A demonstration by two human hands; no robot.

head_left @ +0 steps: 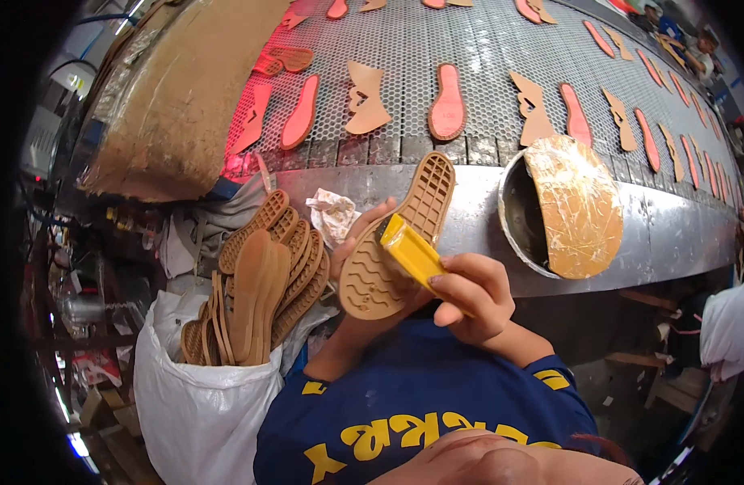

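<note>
So my left hand (367,220) has a tan shoe sole (374,271) gripped from behind and along its left edge, patterned face toward me and narrow end pointing up and away; I reckon that hold leaves the face free and gives it some backing, though most of that hand is hidden behind the sole; my right hand (477,295) is closed around a yellow tool (418,252), probably a brush, pinched toward its near end so the dark end sits over the sole's middle; can't tell if that end actually touches. Just left of my hands there's a white sack (202,420) with a bunch of tan soles (259,295) poking out the top, likely stood up so they're easy to grab; a crumpled white cloth (332,214) lies just beyond my left hand; to the right of my right hand a round pot (517,222) has a lid (578,206) covering only part of it, and the gap faces my hands, handy for reaching in I guess; beyond both hands runs a mesh conveyor (412,48) with pink-faced soles (447,105) and tan cut-outs (366,97) spaced apart, probably so nothing overlaps.
</note>
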